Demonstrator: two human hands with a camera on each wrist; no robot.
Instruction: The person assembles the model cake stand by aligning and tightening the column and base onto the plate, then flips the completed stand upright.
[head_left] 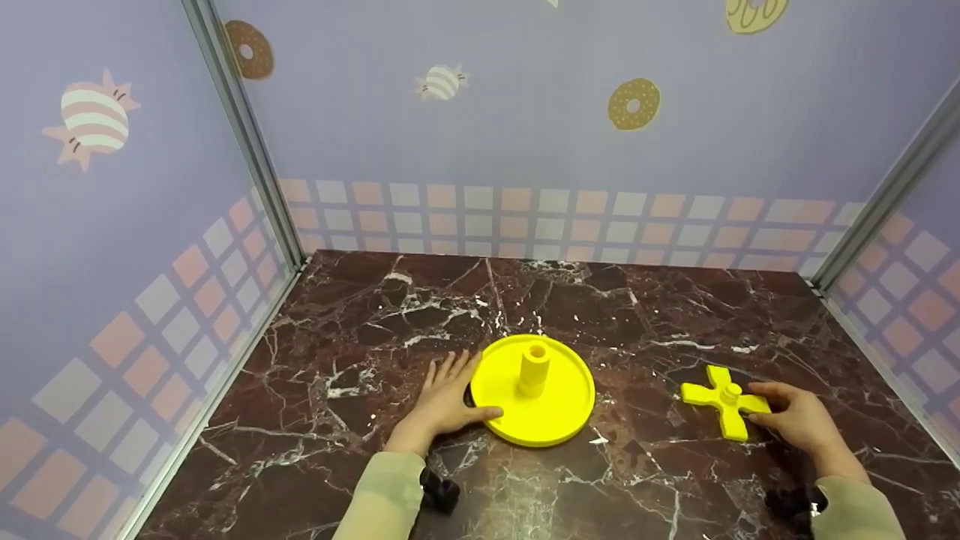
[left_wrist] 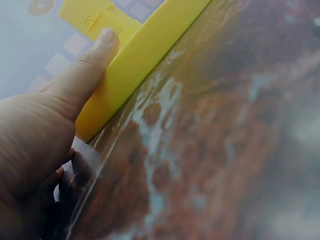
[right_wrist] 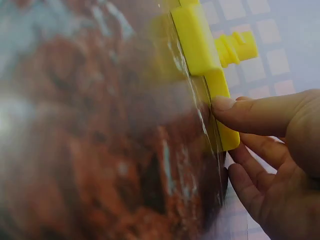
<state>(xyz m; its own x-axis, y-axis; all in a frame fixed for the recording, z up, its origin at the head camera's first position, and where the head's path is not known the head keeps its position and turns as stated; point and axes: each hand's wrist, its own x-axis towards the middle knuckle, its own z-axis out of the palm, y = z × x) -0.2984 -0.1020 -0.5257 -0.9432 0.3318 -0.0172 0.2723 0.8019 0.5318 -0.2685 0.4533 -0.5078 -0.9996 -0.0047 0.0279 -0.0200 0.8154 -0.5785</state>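
— What do the hands hold?
— The right hand (head_left: 804, 421) pinches one arm of a yellow cross (head_left: 724, 406) between thumb and fingers; the left hand (head_left: 444, 405), spread wide, touches a yellow dish (head_left: 571, 394), thumb over its edge.
— And around them?
— Dish and cross lie well apart on a dark marbled table (head_left: 637, 487), the cross at right, before a lilac wall (head_left: 525, 146).

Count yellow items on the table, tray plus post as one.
2: the tray, touched by the left hand; the cross-shaped piece, by the right hand. Hands could hide more.
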